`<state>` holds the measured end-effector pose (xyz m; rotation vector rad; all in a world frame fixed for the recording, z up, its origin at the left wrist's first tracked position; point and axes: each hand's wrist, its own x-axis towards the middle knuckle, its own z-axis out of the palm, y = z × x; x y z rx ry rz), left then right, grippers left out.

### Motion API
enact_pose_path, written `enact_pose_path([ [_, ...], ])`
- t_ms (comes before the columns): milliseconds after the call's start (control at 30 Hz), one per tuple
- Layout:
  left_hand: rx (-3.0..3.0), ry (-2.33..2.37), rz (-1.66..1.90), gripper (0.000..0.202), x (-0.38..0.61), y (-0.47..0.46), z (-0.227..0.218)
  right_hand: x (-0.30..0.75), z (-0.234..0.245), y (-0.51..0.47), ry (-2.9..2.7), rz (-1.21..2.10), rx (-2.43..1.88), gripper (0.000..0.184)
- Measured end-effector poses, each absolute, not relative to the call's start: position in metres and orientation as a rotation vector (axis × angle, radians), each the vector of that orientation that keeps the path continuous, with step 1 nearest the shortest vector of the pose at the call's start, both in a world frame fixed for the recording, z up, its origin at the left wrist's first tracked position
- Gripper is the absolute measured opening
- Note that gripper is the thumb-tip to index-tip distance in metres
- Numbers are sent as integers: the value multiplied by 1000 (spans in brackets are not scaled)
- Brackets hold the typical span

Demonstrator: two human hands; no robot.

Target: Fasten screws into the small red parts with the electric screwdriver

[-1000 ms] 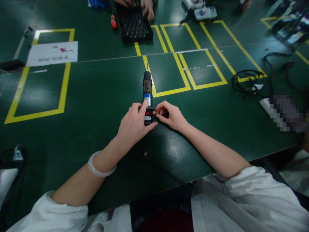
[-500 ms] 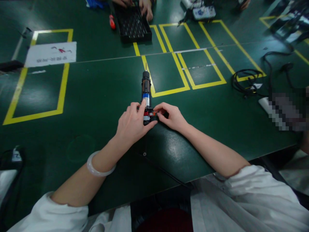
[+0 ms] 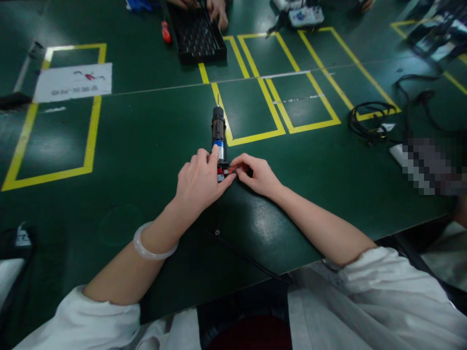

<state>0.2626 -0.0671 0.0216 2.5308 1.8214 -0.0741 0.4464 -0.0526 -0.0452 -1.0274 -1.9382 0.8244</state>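
Note:
A slim electric screwdriver (image 3: 219, 127), seemingly without its casing, lies on the green table with its thin metal bit pointing away from me. Its front is black and brown, with a blue and silver motor section behind. My left hand (image 3: 199, 177) is wrapped over its rear part from the left, thumb near the back end. From the right, my right hand (image 3: 257, 174) pinches with thumb and forefinger at a small orange-red piece (image 3: 229, 171) beside that end. The fingertips partly hide this piece, and its exact kind is too small to tell.
Across the table another person's hands (image 3: 218, 13) are at a black tray (image 3: 202, 56), with a red-handled tool (image 3: 166, 32) beside it. A white paper sign (image 3: 73, 83) lies left. A coiled black cable (image 3: 365, 121) lies right. Yellow tape outlines mark the tabletop.
The whole view has shifted slightly. Both hands keep their places at the screwdriver's rear end, with only tiny finger movements; the left wrist has turned a little.

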Motion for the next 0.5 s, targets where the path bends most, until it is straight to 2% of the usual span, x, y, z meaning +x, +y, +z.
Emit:
enact_pose_path([
  [200,2473,1859,-99,78,269,-63,25,447,-47,-53,-1869,895,-995,24],
  [500,2433,1863,-64,78,265,-60,20,448,-47,-53,-1838,950,-996,25],
])
